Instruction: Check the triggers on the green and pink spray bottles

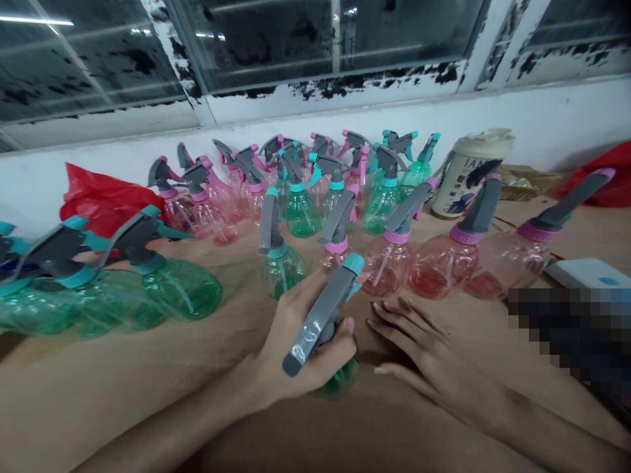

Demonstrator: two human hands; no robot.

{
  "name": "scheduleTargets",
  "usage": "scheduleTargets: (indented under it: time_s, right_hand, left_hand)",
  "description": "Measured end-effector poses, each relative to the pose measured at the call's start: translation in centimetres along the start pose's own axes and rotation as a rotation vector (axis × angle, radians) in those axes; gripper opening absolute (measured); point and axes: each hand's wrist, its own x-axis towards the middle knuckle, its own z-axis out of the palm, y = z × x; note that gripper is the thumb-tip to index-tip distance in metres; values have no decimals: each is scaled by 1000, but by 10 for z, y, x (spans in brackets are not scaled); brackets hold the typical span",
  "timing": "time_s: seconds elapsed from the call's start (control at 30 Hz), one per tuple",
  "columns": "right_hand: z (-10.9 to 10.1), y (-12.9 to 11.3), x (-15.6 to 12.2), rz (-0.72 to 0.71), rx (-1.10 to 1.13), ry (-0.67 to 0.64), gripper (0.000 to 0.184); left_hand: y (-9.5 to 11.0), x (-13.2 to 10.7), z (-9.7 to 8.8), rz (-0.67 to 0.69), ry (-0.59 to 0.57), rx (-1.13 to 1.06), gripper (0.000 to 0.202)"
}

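Note:
My left hand [300, 341] is wrapped round the neck of a green spray bottle [345, 374] with a grey trigger head and a turquoise nozzle. Most of that bottle's body is hidden beneath the hand. Just to its right, my right hand [419, 348] rests low over the table with fingers stretched out and holds nothing. Directly beyond the hands stand another green spray bottle [283, 266] with a turquoise collar and a pink spray bottle [338, 246]. More pink spray bottles [389, 263] run off to the right in a row.
Green spray bottles [182, 289] stand at the left, beside a red plastic bag [108, 197]. Several pink and green bottles [300, 210] crowd along the wall. A cream tumbler [468, 174], a brown tray [525, 180] and a white box [591, 276] are on the right of the table [207, 368].

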Motion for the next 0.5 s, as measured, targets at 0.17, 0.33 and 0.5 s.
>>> scheduleTargets:
  time_s: [0.17, 0.33, 0.5]
  right_hand:
    - [1, 0, 0, 4, 29, 25, 54]
    - [4, 1, -1, -20, -24, 27, 55]
    - [4, 0, -1, -13, -38, 13, 55]
  left_hand:
    - [0, 0, 3, 52, 26, -49, 16]
    - [-3, -2, 7, 52, 39, -34, 19]
    - [-3, -4, 7, 30, 33, -41, 24]
